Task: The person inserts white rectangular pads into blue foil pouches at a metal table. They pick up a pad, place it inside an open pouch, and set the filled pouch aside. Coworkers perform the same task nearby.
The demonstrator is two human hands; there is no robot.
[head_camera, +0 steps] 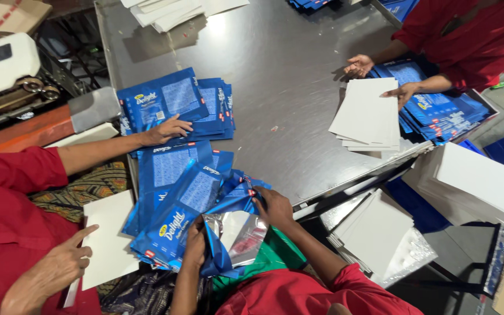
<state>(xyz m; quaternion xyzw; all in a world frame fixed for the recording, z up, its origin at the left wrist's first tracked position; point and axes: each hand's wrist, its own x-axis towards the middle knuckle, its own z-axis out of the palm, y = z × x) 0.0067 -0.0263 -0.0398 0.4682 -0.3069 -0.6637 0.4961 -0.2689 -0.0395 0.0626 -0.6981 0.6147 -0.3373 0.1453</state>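
One blue pouch with a silver lining was held open at the 6 o'clock edge of the steel table. The left hand was clamped on its mouth, and the right hand was closed on its upper corner. Two fanned heaps of blue pouches lay at 9 and 10 o'clock. Three co-workers' hands were counted on the table, with a fourth on a white card. One stack of white cards lay at 2 o'clock.
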